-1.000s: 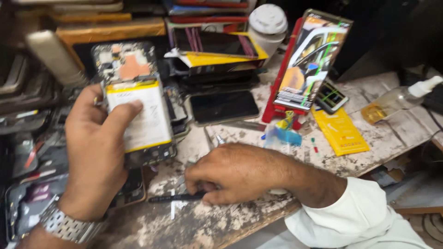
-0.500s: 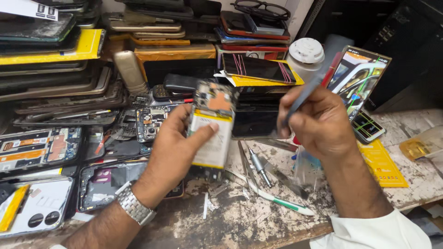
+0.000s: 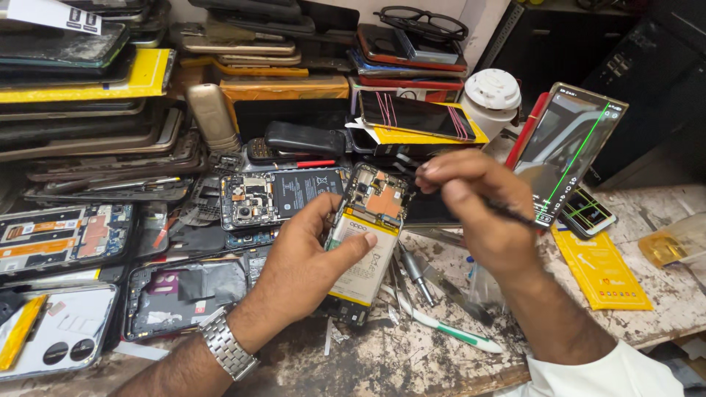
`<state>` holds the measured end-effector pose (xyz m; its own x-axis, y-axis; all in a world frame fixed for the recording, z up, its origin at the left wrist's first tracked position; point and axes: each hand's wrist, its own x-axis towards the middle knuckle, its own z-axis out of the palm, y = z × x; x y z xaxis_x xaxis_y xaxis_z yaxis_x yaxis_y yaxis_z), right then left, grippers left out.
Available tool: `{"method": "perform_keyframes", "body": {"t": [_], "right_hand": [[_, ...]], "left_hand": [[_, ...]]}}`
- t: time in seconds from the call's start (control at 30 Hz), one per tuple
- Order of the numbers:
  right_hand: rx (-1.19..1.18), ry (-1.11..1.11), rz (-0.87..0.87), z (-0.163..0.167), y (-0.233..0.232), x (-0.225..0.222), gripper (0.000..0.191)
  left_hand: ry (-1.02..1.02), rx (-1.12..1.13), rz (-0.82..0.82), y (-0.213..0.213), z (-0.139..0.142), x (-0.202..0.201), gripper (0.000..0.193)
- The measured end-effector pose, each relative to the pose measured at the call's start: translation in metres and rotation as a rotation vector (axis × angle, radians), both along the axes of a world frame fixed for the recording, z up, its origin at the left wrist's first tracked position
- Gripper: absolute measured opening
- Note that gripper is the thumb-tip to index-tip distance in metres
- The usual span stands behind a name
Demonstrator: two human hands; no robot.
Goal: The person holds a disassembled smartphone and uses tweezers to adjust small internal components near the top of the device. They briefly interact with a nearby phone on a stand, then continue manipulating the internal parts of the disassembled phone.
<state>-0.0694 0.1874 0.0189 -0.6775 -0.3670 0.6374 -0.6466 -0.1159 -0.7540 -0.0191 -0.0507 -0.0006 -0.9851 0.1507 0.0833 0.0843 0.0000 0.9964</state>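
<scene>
The worn, paint-flaked wooden desk (image 3: pixel 662 294) is piled with stacks of old phones and phone parts, and it looks bigger and fuller now, because the head camera has swung up and left since a second ago. The opened phone with no back cover, showing a white battery and a copper-coloured patch (image 3: pixel 368 235), is now lifted up and tipped toward the person, just above the desk in the middle of the view. Before, it was lower and further left. The left hand (image 3: pixel 309 257) holds it from the side, with the thumb pressed on the battery and the fingers wrapped behind. The right hand (image 3: pixel 478 213) was flat on the desk picking up a tool a second ago. Now it is raised, and its fingers are pinched tight on a thin dark metal tool (image 3: pixel 515 215). The tip points at the top of the phone. So the work on the phone's insides seems about to start. The tool's tip is hidden by the fingers, so I cannot tell if it touches the phone. The bottom of the phone is hard to see too.
</scene>
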Motion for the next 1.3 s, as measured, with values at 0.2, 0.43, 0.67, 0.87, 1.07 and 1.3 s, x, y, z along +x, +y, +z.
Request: {"method": "perform_keyframes", "body": {"t": [0.2, 0.43, 0.67, 0.87, 1.07, 1.3], "right_hand": [[0.132, 0.158, -0.072, 0.0, -0.012, 0.003, 0.019], [0.17, 0.155, -0.063, -0.002, -0.011, 0.001, 0.017], [-0.113, -0.122, -0.003, -0.009, -0.007, -0.008, 0.017], [0.009, -0.094, -0.066, -0.008, -0.007, -0.002, 0.017], [0.196, 0.227, -0.123, -0.004, -0.02, 0.008, 0.02], [0.392, 0.436, -0.153, 0.006, -0.035, 0.011, 0.023]], "left_hand": [[-0.028, -0.028, -0.028, 0.002, 0.002, 0.003, 0.032], [-0.01, -0.05, -0.061, 0.0, 0.004, 0.004, 0.032], [0.007, -0.095, -0.073, -0.003, 0.005, 0.002, 0.034], [0.016, -0.097, -0.044, -0.007, 0.002, 0.0, 0.033], [0.024, 0.021, 0.022, -0.005, -0.003, -0.004, 0.033], [0.088, -0.062, 0.079, -0.001, -0.005, -0.003, 0.036]]}}
